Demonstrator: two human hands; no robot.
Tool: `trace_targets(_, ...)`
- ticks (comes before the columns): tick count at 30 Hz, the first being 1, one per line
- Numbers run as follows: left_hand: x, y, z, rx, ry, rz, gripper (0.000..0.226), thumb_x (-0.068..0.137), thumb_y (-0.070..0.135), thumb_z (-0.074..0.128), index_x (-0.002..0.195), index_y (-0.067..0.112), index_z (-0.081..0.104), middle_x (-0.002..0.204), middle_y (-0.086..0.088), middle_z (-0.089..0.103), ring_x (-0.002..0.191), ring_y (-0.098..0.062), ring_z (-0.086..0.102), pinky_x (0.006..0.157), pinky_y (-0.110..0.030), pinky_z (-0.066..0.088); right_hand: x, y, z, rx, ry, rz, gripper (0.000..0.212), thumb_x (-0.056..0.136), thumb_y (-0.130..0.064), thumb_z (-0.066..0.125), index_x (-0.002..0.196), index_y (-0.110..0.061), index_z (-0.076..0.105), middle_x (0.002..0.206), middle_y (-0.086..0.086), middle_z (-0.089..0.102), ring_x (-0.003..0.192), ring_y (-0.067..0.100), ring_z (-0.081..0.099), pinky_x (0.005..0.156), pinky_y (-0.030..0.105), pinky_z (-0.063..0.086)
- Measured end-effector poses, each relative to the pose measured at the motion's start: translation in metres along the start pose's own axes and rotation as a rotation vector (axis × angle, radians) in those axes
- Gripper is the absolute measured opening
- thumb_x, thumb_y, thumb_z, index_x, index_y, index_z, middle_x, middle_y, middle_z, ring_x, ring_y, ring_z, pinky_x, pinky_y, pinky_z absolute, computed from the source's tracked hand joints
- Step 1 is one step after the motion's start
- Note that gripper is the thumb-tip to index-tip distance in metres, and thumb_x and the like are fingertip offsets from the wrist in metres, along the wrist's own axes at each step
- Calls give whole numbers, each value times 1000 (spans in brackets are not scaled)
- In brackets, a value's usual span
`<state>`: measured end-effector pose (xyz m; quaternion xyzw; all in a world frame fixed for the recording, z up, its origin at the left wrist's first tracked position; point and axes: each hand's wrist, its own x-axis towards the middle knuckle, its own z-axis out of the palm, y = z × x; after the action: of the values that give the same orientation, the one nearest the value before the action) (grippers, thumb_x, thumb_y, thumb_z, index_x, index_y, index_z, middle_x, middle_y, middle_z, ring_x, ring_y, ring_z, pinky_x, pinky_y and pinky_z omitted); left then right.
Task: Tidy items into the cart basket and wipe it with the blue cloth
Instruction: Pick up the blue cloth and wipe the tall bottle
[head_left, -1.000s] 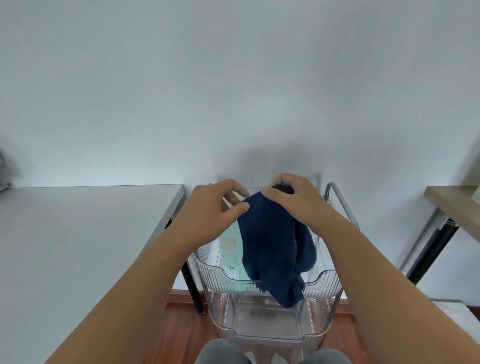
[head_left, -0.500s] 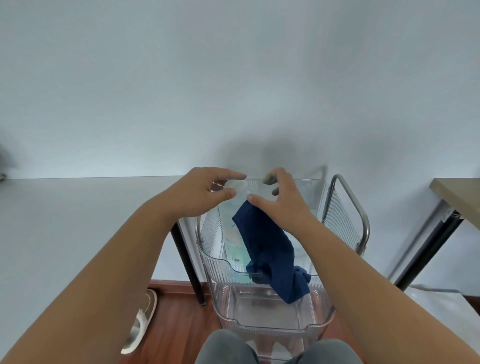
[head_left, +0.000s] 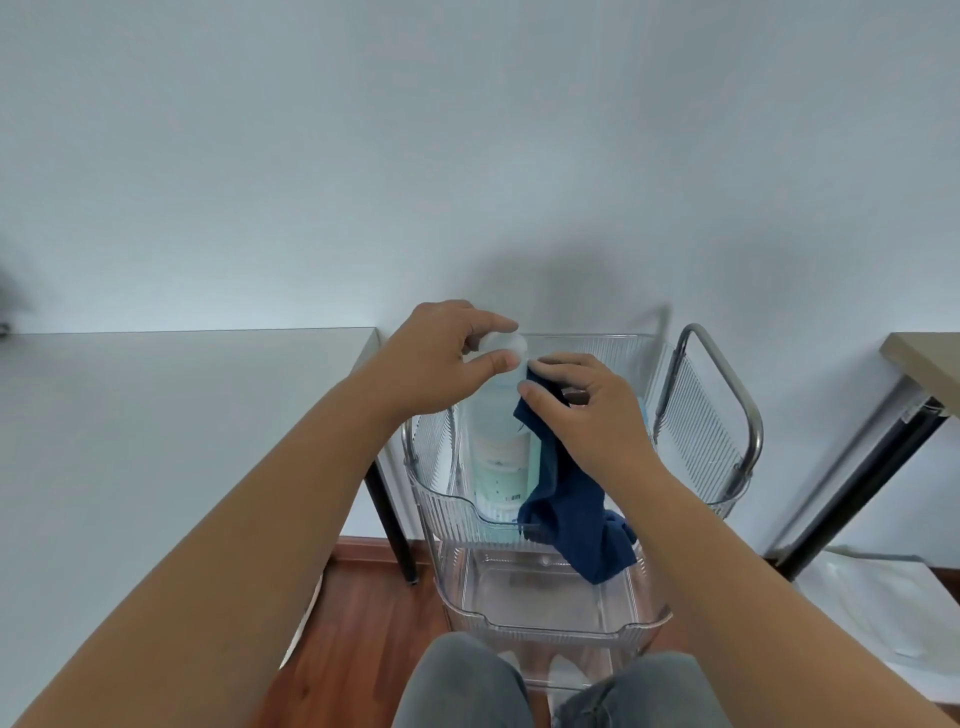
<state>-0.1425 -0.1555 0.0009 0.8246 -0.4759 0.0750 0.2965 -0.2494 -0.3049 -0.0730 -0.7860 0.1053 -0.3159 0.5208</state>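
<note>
Plainly, the biggest risk sits in the cart (head_left: 711, 415) itself — it looks light, and if I lean on the bottle while rubbing it, the whole frame could shift away from the worktop (head_left: 156, 441) beside it. The clear top basket (head_left: 441, 499) holds the tall pale bottle (head_left: 498, 441) upright at its left side, and that bottle is the next worry: my left hand (head_left: 436, 358) has only its cap (head_left: 501, 345) in a grip, thumb and fingertips pinching round the white top. Such a high, narrow hold steadies it poorly; a sideways push from the cloth could tip the base against the ribbed wall, or the cap could twist loose if it isn't tight.

The blue cloth (head_left: 571, 519) comes after that. My right hand (head_left: 587, 410) pinches its upper corner against the bottle's shoulder, fingers curled over the fabric, while most of the cloth hangs slack down into the basket and over its near edge toward the lower basket (head_left: 545, 613). That dangling tail could snag on the rim, or drag the corner out of my pinch — then it drops to the tier below. Smallest of all: with so little cloth under my fingers, I judge the wipe would mostly be bare fingertips on plastic.
</note>
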Motion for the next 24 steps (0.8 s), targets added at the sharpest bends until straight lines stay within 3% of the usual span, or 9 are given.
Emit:
trace_targets(4, 1, 6, 8, 45, 85, -22, 39, 85, 44, 71, 118, 24, 70, 80, 8, 58, 77, -7, 55, 81, -30, 50, 3, 3, -8, 43, -46, 14, 23, 80, -30, 76, 103, -30, 74, 108, -19, 64, 99, 2, 62, 88, 25, 50)
trace_targets(10, 10, 14, 15, 114, 120, -109, 47, 80, 54, 70, 114, 22, 67, 92, 8, 60, 87, -9, 56, 79, -25, 46, 12, 6, -17, -29, -104, -29, 19, 83, -28, 72, 102, -29, 75, 106, -17, 65, 98, 3, 62, 91, 34, 52)
trace_targets(14, 13, 19, 24, 242, 76, -108, 49, 89, 54, 58, 125, 21, 61, 112, -2, 58, 101, -17, 56, 80, -24, 38, 17, 7, -22, -27, -139, -19, 18, 84, -27, 71, 101, -30, 75, 105, -18, 65, 97, 5, 63, 92, 37, 52)
trace_targets(20, 17, 17, 24, 521, -92, 28, 46, 101, 47, 36, 121, 8, 52, 115, -10, 52, 95, -27, 58, 70, -28, 33, 17, 9, -21, -61, -139, -58, 19, 84, -28, 70, 102, -28, 75, 104, -20, 65, 97, 2, 62, 88, 28, 50)
trace_targets(24, 22, 20, 22, 588, -150, 10, 46, 101, 52, 30, 110, 10, 46, 92, -6, 59, 73, -21, 50, 54, -30, 30, 16, 10, -20, -83, -106, -86, 20, 84, -28, 71, 103, -25, 75, 101, -19, 65, 94, -2, 60, 82, 16, 45)
